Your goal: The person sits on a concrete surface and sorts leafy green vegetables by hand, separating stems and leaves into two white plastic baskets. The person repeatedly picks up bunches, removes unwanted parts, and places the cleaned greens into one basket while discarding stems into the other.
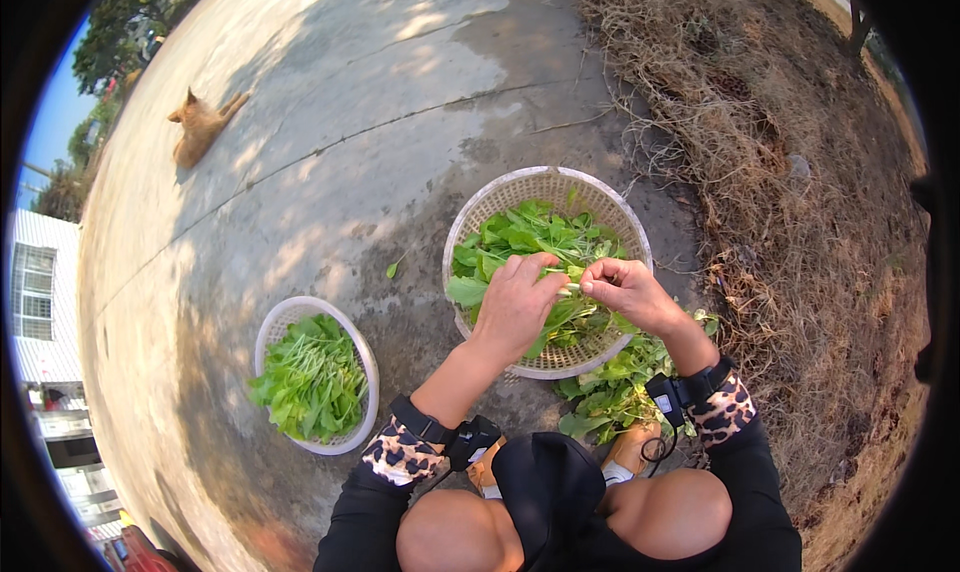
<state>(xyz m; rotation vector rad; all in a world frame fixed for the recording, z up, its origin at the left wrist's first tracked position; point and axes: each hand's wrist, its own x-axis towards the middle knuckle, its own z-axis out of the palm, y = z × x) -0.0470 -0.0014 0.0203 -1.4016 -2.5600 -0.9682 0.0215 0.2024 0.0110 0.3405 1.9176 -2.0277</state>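
Over a large white plastic basket (547, 176) of leafy greens (517, 230), both my hands meet at a small bunch of stems. My left hand (517, 294) grips the leafy greens' pale stems (568, 290), their cut or root ends pointing right. The thumb and fingertips of my right hand (626, 287) are pinched at those stem ends. Whether the right fingers hold a separate scrap is too small to tell. A smaller white basket (365, 392), to the left, is heaped with greens (315, 380), many with their stems showing.
Loose leaves and stalks (611, 392) lie on the ground between the large basket and my right foot (634, 448). Dry straw and roots (750, 197) cover the right side. A single leaf (392, 269) lies on the concrete (322, 204). A tan dog (201, 130) rests farther off.
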